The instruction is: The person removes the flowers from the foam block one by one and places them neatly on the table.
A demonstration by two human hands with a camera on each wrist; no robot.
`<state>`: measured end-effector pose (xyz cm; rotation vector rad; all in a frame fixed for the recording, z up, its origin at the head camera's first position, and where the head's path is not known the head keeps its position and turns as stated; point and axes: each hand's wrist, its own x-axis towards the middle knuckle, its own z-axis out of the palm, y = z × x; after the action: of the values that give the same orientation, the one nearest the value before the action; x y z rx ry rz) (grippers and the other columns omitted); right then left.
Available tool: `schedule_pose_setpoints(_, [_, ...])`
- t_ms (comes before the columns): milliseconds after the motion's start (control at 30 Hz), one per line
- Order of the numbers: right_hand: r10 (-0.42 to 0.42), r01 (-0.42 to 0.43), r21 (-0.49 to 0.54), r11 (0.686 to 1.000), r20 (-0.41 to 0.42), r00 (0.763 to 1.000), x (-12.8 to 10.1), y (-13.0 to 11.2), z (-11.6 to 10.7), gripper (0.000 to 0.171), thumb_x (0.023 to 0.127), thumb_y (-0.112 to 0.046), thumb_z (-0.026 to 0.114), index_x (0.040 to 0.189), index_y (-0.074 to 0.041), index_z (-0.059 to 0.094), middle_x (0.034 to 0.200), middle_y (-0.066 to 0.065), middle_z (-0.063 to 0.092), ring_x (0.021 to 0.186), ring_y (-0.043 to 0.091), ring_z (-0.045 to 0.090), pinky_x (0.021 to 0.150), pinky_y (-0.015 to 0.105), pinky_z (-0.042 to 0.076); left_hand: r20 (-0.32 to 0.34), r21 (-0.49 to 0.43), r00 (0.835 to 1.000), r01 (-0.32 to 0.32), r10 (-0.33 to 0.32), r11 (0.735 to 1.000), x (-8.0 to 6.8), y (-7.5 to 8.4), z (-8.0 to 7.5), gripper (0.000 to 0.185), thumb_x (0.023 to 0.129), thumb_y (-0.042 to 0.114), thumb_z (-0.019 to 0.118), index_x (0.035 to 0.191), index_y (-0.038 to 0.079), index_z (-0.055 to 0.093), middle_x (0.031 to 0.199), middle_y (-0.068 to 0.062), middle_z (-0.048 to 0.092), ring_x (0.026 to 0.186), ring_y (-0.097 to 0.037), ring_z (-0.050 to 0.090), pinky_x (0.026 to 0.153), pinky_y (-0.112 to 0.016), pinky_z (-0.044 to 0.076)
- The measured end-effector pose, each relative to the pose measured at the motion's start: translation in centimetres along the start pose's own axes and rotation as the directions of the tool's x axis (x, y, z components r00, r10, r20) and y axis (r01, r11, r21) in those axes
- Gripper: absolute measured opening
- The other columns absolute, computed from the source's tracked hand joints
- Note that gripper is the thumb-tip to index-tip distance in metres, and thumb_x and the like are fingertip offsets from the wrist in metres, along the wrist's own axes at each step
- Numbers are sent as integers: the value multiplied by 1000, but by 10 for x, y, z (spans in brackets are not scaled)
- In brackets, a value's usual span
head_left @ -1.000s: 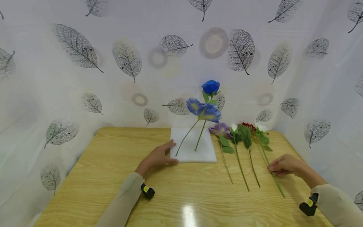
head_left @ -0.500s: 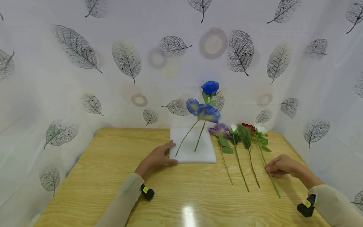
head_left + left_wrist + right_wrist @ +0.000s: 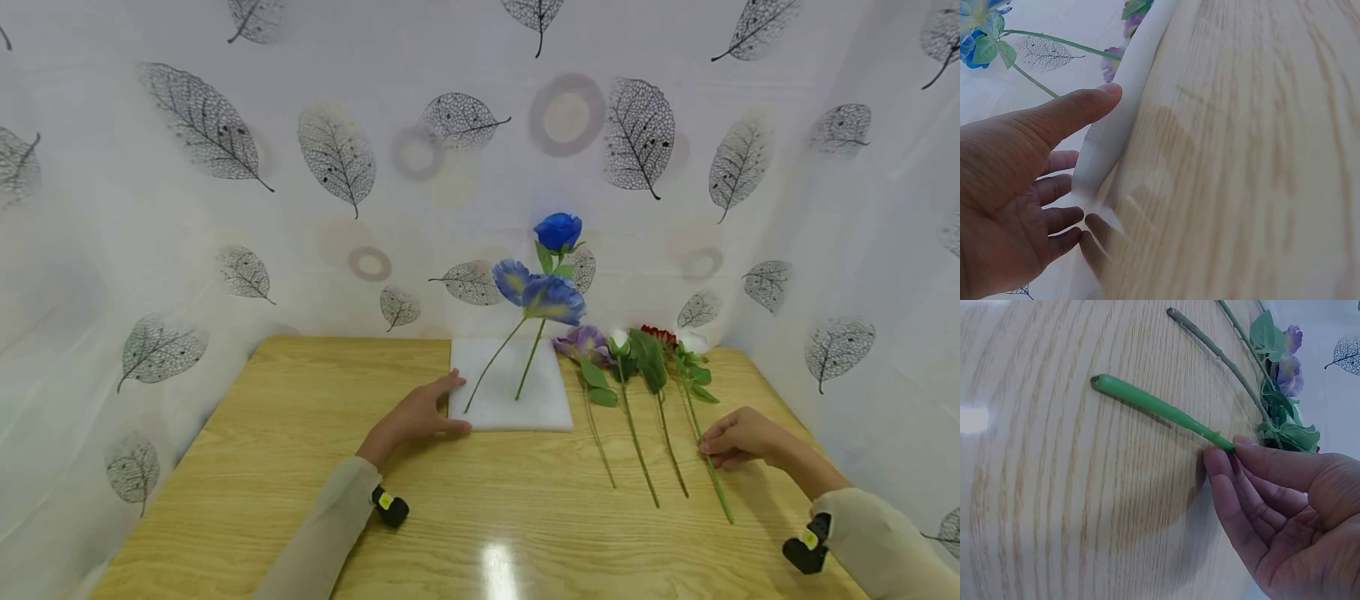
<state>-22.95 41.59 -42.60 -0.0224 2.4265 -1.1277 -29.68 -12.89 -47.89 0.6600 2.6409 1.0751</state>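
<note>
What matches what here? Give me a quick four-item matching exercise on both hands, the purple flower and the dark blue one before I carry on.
1. left hand
2. right hand
3. purple flower
4. dark blue flower

A. pinches a green stem
B. highest bloom in the head view
C. at the left side of the white pad
D. lies on the wooden table

Pairs: 1-C, 2-A, 3-D, 4-B

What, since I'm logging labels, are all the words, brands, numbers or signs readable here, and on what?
None can be read.
Any marking on the left yellow patch or right yellow patch is too small to make out.
The backdrop shows leaves and rings, no lettering.
</note>
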Motion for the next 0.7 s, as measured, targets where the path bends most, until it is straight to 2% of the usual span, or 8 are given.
schedule_pose_setpoints(700, [-14, 13, 20, 1000, 30, 999, 8, 0, 2, 27, 97, -8, 68, 111, 15, 69, 84, 6, 77, 73, 14, 74, 67, 33, 64, 1, -1, 1000, -5, 5, 1000, 1, -1, 0, 89, 83, 42, 84, 156, 14, 42, 169, -3, 24, 157, -26, 24, 128, -46, 25])
